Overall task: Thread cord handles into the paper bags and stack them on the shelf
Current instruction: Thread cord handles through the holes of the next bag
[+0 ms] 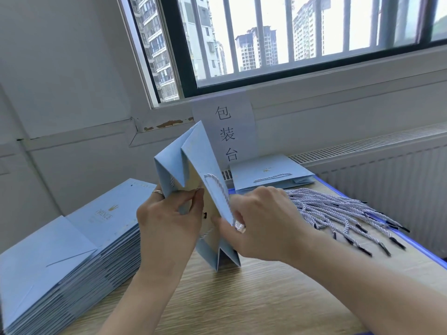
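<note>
A light blue paper bag [193, 163] stands half-folded on its edge in the middle of the wooden table [254, 298]. My left hand [167, 218] pinches the bag's left panel near its mouth. My right hand [261, 226] grips the right panel and a white-and-blue twisted cord [217, 187] that loops along that panel; the cord's end shows at my fingertips. A second cord handle peeks out on the left panel. Part of the bag's mouth is hidden behind my hands.
A tall stack of flat blue bags [60, 262] lies at the left. A pile of loose cords with black tips [338, 213] spreads at the right. Finished bags with handles [271, 175] lie at the back by a paper sign [225, 131]. A radiator runs along the right.
</note>
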Available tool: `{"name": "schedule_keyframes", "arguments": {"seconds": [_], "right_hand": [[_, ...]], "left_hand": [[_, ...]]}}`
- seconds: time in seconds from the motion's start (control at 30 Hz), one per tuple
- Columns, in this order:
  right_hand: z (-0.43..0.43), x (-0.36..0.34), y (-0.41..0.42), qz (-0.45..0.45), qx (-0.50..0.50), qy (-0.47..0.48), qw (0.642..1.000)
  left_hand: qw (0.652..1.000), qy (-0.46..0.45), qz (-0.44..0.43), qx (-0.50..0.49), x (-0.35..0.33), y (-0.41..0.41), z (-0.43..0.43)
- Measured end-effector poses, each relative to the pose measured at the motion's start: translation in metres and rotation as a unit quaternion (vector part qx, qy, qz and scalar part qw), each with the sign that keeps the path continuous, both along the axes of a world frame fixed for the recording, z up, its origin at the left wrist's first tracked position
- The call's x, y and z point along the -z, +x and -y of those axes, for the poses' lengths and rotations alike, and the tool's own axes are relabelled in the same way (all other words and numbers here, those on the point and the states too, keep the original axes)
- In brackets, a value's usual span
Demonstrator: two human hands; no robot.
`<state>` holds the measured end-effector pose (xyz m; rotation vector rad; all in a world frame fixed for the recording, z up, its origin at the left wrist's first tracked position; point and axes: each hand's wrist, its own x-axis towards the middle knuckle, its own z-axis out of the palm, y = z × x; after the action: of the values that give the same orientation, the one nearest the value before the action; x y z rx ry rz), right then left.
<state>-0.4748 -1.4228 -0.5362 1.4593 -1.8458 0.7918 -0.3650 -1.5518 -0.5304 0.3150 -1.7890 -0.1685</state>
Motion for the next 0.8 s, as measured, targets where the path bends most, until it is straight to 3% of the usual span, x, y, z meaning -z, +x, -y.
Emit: {"name": "schedule_keyframes", "arguments": {"seconds": [0.37, 0.8], "right_hand": [[0.008, 0.008, 0.0, -0.024, -0.013, 0.025, 0.999], [0.011, 0.008, -0.004, 0.016, -0.041, 0.068, 0.997]], "left_hand": [[0.989, 0.046, 0.141, 0.013, 0.012, 0.003, -0.011], [0.994, 0.011, 0.101, 0.037, -0.007, 0.003, -0.013]]}}
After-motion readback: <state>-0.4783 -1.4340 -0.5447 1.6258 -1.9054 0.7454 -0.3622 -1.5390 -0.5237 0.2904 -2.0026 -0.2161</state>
